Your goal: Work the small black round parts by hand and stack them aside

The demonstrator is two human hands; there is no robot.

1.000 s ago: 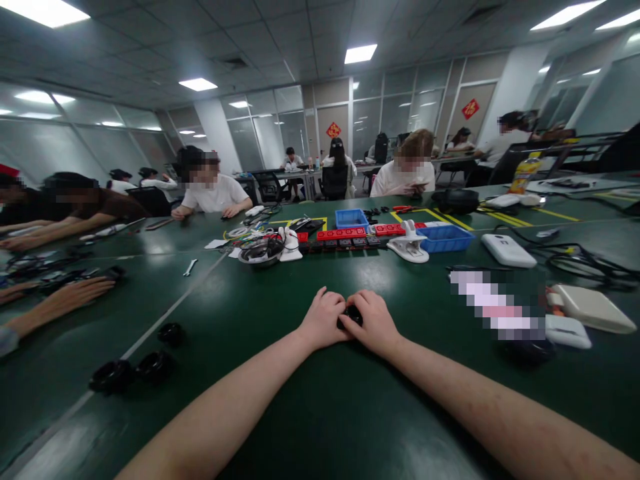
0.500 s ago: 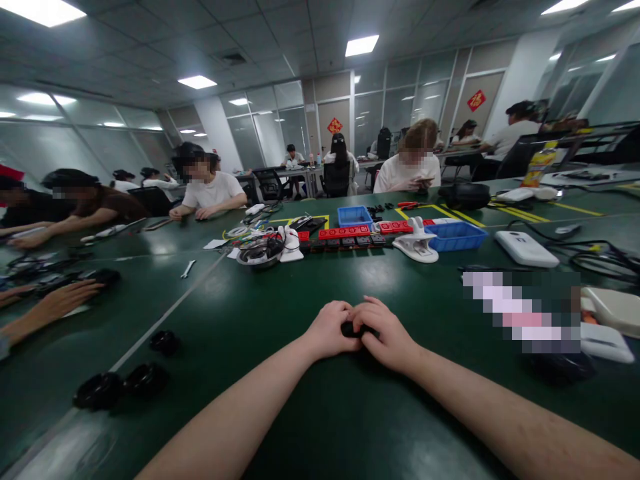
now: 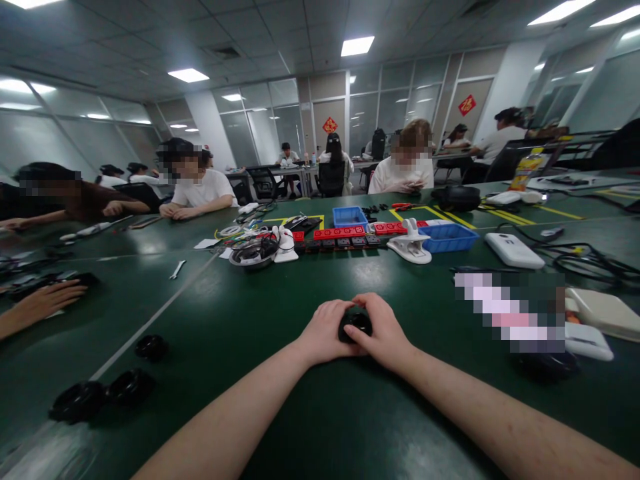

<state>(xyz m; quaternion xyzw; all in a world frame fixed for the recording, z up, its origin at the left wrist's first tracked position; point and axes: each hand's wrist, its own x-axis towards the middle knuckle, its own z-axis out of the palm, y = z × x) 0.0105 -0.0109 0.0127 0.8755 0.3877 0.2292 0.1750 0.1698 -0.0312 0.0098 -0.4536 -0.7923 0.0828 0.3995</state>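
Observation:
Between my hands, on the green table [image 3: 270,300], is a glossy black round part [image 3: 358,326] with a dark hollow in its top; its exact kind cannot be made out. My left hand [image 3: 325,333] curls around its left side. From the right, my right hand [image 3: 384,325] grips it, fingers at the far rim and thumb across the near side. Three similar black round pieces lie to the left: a smaller-looking one [image 3: 151,347], another [image 3: 131,387] closer to me, and a third [image 3: 79,400] beside that.
Ahead stand red power strips [image 3: 340,232], a white clamp base [image 3: 411,243], a blue tray [image 3: 447,237] and a metal bowl [image 3: 253,255] of cables. A wrench [image 3: 177,269] lies left. White devices [image 3: 515,250] sit right. A co-worker's hand [image 3: 55,297] rests at far left.
The black part's hollow top now shows between my hands, where fingers covered most of it before. My right fingers have lifted and spread around its rim. The view has shifted slightly right.

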